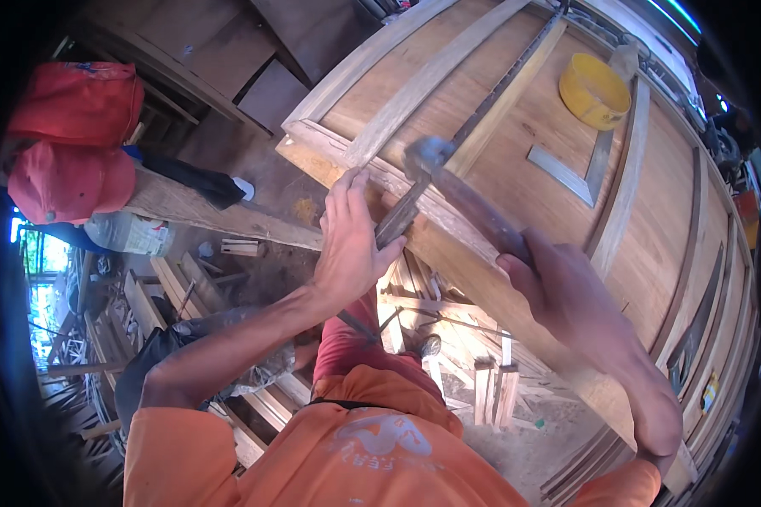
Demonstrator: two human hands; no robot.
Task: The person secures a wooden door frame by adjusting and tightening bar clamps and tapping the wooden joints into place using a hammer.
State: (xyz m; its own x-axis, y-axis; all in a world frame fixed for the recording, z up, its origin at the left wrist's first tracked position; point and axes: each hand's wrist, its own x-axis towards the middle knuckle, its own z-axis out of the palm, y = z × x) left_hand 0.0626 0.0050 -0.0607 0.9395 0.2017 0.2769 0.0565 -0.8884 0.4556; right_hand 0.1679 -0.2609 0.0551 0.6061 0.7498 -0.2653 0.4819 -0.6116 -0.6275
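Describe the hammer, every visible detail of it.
The hammer has a grey, metal-looking head, too blurred to show its exact shape, and a long brownish-grey handle of unclear material. The right hand grips the handle's lower end. From there it slants up and leftward in the picture, over the edge of the framed wooden panel. Its head appears at the upper end of a dark bar; whether they touch is unclear.

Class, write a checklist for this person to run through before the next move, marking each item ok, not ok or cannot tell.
1. Right hand gripping hammer handle: ok.
2. Left hand on bar: ok.
3. Hammer head touching bar: cannot tell, blurred.
4. Hands gloved: not ok, both bare.
5. Square apart from hammer: ok, lying on panel.
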